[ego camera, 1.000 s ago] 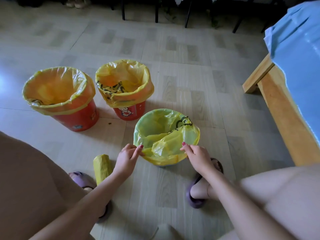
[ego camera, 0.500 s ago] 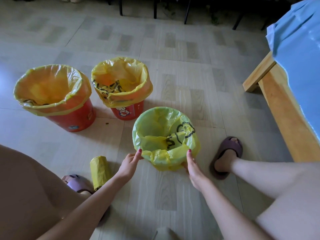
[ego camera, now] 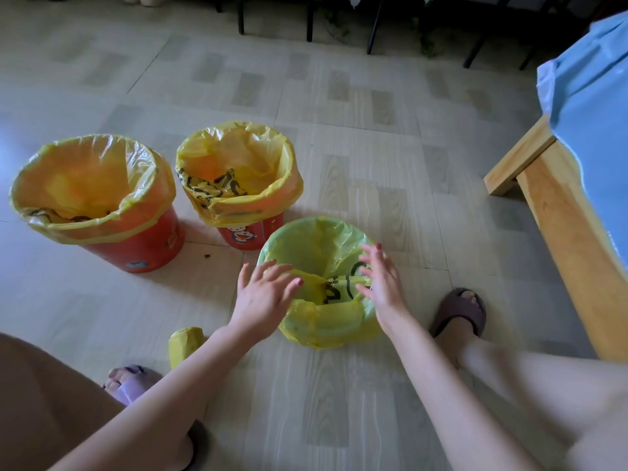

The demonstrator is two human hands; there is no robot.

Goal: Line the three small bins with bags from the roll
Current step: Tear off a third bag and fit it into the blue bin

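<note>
Three small bins stand on the floor, each with a yellow bag folded over its rim. The large red bin is at the left, a smaller red bin is beside it, and the nearest bin is wrapped in its yellow bag. My left hand is spread over the near bin's left rim, fingers straight, touching the bag. Over the right rim, my right hand has its fingers straight against the bag's inner fold. The yellow bag roll lies on the floor by my left forearm.
A wooden bed frame with a blue sheet runs along the right. My feet in slippers rest on the tiled floor. Dark chair legs stand at the far edge.
Both hands have let go of the bag's outer edge and moved up over the near bin's rim with fingers spread. The view has tilted slightly.
</note>
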